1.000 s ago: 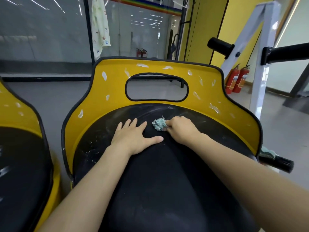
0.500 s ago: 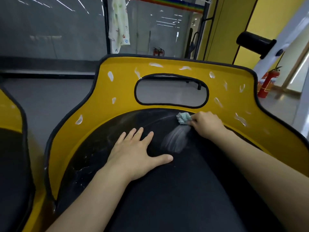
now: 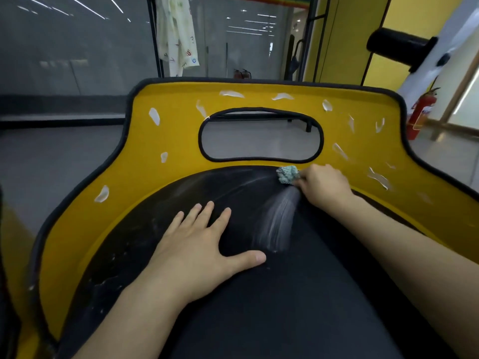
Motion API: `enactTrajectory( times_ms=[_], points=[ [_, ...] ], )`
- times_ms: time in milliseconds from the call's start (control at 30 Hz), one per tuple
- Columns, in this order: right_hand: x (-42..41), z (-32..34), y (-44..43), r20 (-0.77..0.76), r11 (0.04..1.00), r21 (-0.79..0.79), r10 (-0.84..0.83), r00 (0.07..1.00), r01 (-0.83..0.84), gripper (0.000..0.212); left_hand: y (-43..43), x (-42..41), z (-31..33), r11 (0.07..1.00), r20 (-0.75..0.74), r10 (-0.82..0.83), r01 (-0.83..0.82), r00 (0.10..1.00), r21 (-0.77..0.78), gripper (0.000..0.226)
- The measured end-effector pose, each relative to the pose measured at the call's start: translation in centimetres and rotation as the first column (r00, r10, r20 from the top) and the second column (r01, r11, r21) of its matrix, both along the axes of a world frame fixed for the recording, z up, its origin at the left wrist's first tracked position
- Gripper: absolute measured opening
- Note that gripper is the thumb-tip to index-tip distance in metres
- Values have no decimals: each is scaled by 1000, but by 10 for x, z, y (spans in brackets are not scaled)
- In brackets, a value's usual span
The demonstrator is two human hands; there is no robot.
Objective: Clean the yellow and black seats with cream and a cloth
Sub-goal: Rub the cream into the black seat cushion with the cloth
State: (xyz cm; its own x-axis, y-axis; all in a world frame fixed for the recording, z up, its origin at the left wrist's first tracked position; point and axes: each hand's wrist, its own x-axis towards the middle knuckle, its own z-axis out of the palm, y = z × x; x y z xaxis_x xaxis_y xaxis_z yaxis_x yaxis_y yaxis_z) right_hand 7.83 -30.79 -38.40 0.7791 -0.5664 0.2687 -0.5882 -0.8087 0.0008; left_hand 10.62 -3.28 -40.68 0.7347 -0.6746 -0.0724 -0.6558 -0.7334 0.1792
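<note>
Since a second ago the right hand (image 3: pixel 324 186) has dragged the cloth (image 3: pixel 287 174) up and right from mid-cushion to the seam between black cushion (image 3: pixel 285 294) and yellow backrest (image 3: pixel 168 141), leaving a white cream streak (image 3: pixel 278 221). Right fingers are clamped on the balled cloth; the left hand (image 3: pixel 199 244) lies flat, fingers spread apart. Risks: small wad smears rather than lifts cream; cream dabs (image 3: pixel 154 116) on the backrest are untouched and may dry; residue could pack into the seam.

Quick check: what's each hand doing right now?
Left hand: open, fingers flat on the black seat.
Right hand: gripping the cloth, at the seat's rear edge.
</note>
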Motion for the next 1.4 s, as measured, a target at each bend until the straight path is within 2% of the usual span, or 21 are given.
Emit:
enactTrajectory(
  times_ms=[67, 167, 200, 267, 367, 467, 500, 567, 633, 667, 733, 800, 833, 867, 933, 1033, 1100, 1167, 1233, 1300, 1400],
  points=[
    [6, -4, 24, -18, 996, -52, 75, 997, -76, 22, 0, 0, 0, 1000, -13, -4, 4, 1000, 1, 117],
    [-21, -13, 91, -39, 895, -56, 442, 896, -443, 29, 0, 1, 0, 1000, -3, -3, 3, 1000, -5, 118],
    [-29, -14, 98, -27, 864, -39, 501, 865, -502, 32, 0, 2, 0, 1000, 0, 0, 0, 1000, -12, 119],
    [-23, -8, 71, -30, 901, -33, 431, 902, -432, 31, 1, 1, -1, 1000, 2, 8, -8, 1000, -17, 121],
    [10, -1, -5, -27, 993, -5, 115, 993, -115, 23, 2, 0, -1, 1000, 1, 13, -13, 1000, -21, 122],
    [30, -2, -29, -1, 997, -40, -73, 997, 73, 24, 1, 1, -2, 999, -11, 15, -16, 1000, -42, 122],
    [33, -4, -19, 4, 998, -47, -34, 999, 34, 24, 2, 2, -2, 999, -14, 15, -15, 1000, -42, 122],
    [27, -10, 19, -15, 981, -58, 183, 983, -183, 24, 2, 2, -1, 1000, -17, 12, -13, 1000, -28, 122],
    [11, -19, 55, -33, 896, -82, 436, 899, -437, 21, 2, 3, 0, 999, -14, 22, -23, 1000, -26, 122],
    [8, -17, 59, -40, 878, -86, 470, 882, -471, 21, 3, 3, 0, 999, -14, 27, -27, 1000, -26, 122],
    [20, -8, 35, -58, 927, -64, 366, 929, -369, 22, 4, 1, 0, 999, -17, 32, -32, 999, -20, 122],
    [45, -4, 9, -5, 991, -15, 132, 991, -132, 21, 4, 0, 1, 999, -20, 48, -48, 999, -23, 122],
    [55, -4, 11, 17, 997, -14, 74, 997, -74, 20, 4, 0, 1, 998, -24, 57, -57, 998, -23, 122],
    [64, -7, 21, 38, 995, -27, 99, 994, -98, 19, 4, 1, 2, 998, -27, 67, -67, 997, -19, 122],
    [67, -13, 65, -8, 948, -52, 313, 950, -313, 22, 5, 2, 2, 995, -23, 96, -96, 995, -13, 124],
    [40, -14, 101, -39, 788, -3, 616, 787, -616, 25, 6, 3, 3, 989, -2, 147, -147, 989, -4, 127],
    [45, -8, 74, -36, 828, 28, 561, 827, -560, 26, 7, 2, 3, 986, -4, 167, -167, 986, 9, 128],
    [64, -2, 33, -21, 946, 57, 322, 947, -320, 22, 8, 1, 3, 984, -3, 178, -178, 984, 8, 129],
    [77, -3, 10, 31, 988, 92, 123, 992, -125, 18, 8, 2, 2, 984, 3, 177, -177, 984, 1, 129],
    [89, -5, 20, 24, 991, 13, 129, 991, -130, 17, 8, 4, 1, 983, -3, 182, -182, 983, -1, 129],
    [82, -12, 69, -5, 923, -17, 384, 923, -384, 21, 8, 6, 1, 985, -17, 174, -174, 985, 1, 130]
  ],
)
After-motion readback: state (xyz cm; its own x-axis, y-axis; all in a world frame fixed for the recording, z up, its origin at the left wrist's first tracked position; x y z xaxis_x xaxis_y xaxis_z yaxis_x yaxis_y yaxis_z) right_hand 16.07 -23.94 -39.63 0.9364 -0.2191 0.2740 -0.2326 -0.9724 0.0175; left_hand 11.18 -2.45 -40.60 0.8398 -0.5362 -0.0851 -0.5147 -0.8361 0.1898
